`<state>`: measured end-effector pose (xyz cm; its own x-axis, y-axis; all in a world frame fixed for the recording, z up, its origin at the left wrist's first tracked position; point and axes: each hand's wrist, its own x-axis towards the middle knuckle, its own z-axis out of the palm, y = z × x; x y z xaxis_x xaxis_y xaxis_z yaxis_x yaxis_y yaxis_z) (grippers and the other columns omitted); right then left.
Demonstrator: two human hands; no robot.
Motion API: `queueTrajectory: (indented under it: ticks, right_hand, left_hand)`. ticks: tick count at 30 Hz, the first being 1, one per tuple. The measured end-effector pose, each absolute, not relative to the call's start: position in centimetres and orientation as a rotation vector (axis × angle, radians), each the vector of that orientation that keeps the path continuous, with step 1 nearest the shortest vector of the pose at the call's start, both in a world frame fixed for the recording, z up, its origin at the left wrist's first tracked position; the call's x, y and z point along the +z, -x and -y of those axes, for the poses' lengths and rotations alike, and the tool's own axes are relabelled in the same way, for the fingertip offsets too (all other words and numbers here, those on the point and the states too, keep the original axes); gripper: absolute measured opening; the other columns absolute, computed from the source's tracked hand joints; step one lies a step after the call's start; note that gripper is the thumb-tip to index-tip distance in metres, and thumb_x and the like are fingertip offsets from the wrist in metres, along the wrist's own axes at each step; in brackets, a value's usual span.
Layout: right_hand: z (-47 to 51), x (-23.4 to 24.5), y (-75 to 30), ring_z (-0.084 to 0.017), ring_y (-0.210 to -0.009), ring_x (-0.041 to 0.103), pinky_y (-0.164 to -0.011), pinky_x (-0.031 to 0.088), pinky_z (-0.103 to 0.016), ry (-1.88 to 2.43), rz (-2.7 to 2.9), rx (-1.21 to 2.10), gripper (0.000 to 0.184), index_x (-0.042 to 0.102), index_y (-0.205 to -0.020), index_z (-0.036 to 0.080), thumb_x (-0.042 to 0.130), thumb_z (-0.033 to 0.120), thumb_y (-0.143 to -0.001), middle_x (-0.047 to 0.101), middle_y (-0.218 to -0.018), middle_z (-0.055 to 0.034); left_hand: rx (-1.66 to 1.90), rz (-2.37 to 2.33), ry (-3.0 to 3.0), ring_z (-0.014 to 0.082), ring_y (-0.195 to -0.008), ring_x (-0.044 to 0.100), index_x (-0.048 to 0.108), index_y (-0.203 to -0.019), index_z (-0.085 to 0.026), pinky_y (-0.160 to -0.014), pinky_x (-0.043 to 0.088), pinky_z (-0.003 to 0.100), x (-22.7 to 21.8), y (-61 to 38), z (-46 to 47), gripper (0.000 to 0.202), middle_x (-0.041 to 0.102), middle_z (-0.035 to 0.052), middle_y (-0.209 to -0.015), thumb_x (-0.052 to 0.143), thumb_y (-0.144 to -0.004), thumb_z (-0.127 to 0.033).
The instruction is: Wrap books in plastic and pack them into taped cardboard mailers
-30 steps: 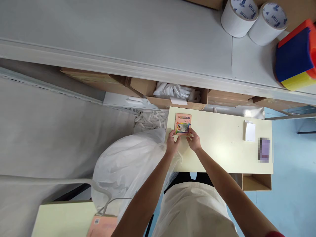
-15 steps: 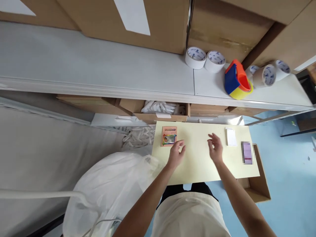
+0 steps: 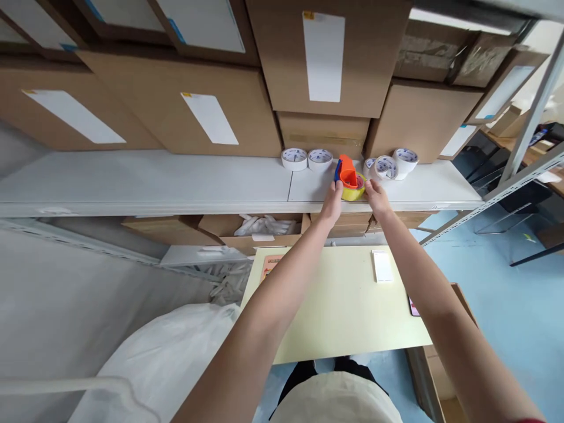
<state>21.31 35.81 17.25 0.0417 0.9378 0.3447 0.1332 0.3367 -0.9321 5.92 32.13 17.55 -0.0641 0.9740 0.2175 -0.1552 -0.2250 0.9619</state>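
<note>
The tape dispenser (image 3: 347,170) is bright orange-red, blue on its left and yellow on its near side. White tape rolls (image 3: 294,164) show blue print inside. Brown cardboard boxes (image 3: 374,64) at the far side carry white labels (image 3: 324,64), some with orange or blue corners. The shelf (image 3: 176,179) is pale grey, the tabletop (image 3: 343,311) pale yellow, the floor (image 3: 480,264) light blue.

You have moved your left hand (image 3: 333,200) and right hand (image 3: 377,197) from over the pale-yellow rectangular table (image 3: 339,305) up to the grey flat shelf (image 3: 176,182). A second ago at the pink rectangular booklet (image 3: 269,265), they now touch opposite sides of the orange, blue and yellow plastic tape dispenser (image 3: 348,174).
</note>
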Motion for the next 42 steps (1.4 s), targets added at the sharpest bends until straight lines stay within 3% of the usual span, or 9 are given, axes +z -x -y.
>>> queueTrajectory:
  ticks: [6, 13, 18, 22, 26, 31, 42]
  right_hand:
    - [-34.4, 17.5, -20.4, -0.024, -0.109, 0.062, -0.098, 0.048, -0.045, 1.056, 1.295, 1.016, 0.057, 0.057, -0.120, 0.016, 0.070, 0.048, -0.076, 0.067, -0.116, -0.0113]
    - [-20.9, 17.7, -25.0, -0.025, -0.124, 0.054, -0.103, 0.046, -0.044, 0.945, 1.316, 0.996, 0.054, 0.056, -0.125, 0.024, 0.071, 0.046, -0.078, 0.059, -0.131, -0.0091]
    - [-10.7, 9.4, -29.6, -0.028, -0.127, 0.051, -0.104, 0.047, -0.048, 1.213, 1.157, 1.082, 0.058, 0.057, -0.127, 0.027, 0.073, 0.046, -0.075, 0.053, -0.137, -0.0103]
    - [-5.8, 0.9, -32.3, -0.031, -0.120, 0.057, -0.099, 0.050, -0.052, 1.370, 1.010, 1.194, 0.059, 0.062, -0.118, 0.023, 0.077, 0.048, -0.067, 0.061, -0.126, -0.0135]
    - [-3.7, -4.4, -33.4, -0.032, -0.113, 0.061, -0.096, 0.051, -0.054, 1.487, 0.912, 1.235, 0.056, 0.065, -0.110, 0.022, 0.079, 0.047, -0.062, 0.066, -0.117, -0.0136]
    - [-3.9, -7.2, -33.6, -0.032, -0.114, 0.060, -0.093, 0.052, -0.052, 1.577, 0.905, 1.245, 0.058, 0.064, -0.110, 0.020, 0.078, 0.042, -0.058, 0.066, -0.118, -0.0144]
    - [-4.6, -9.1, -34.3, -0.030, -0.115, 0.060, -0.094, 0.051, -0.050, 1.680, 0.971, 1.263, 0.056, 0.060, -0.116, 0.019, 0.072, 0.040, -0.066, 0.065, -0.121, -0.0151]
  left_hand:
    - [1.540, -1.027, -1.164, 0.0250, -0.139, 0.037, 0.051, -0.125, -0.022, -0.112, 0.034, 0.044, 18.5, -6.8, -30.3, 0.064, 0.054, 0.0080, -0.137, 0.032, -0.088, -0.071]
    - [1.637, -1.162, -1.253, 0.0251, -0.140, 0.036, 0.040, -0.137, -0.030, -0.102, 0.046, 0.041, 16.9, -9.9, -17.4, 0.069, 0.042, 0.0078, -0.147, 0.023, -0.087, -0.075]
    - [1.296, -1.296, -1.155, 0.0282, -0.138, 0.038, 0.036, -0.143, -0.026, -0.102, 0.047, 0.040, 9.5, -13.7, -8.2, 0.074, 0.040, 0.0112, -0.150, 0.027, -0.086, -0.074]
    - [1.036, -1.272, -0.881, 0.0294, -0.137, 0.040, 0.044, -0.136, -0.024, -0.105, 0.043, 0.044, 2.8, -15.5, -4.4, 0.076, 0.043, 0.0134, -0.148, 0.039, -0.080, -0.075]
    - [0.866, -1.287, -0.704, 0.0284, -0.135, 0.043, 0.051, -0.129, -0.026, -0.106, 0.041, 0.048, -1.2, -15.9, -3.1, 0.065, 0.049, 0.0121, -0.144, 0.045, -0.081, -0.070]
    - [0.810, -1.320, -0.677, 0.0279, -0.135, 0.044, 0.053, -0.125, -0.026, -0.106, 0.039, 0.050, -3.5, -16.2, -3.7, 0.060, 0.050, 0.0113, -0.144, 0.049, -0.081, -0.066]
    - [0.806, -1.324, -0.748, 0.0283, -0.129, 0.050, 0.056, -0.125, -0.024, -0.103, 0.044, 0.045, -5.5, -16.8, -4.1, 0.060, 0.055, 0.0119, -0.139, 0.055, -0.079, -0.063]
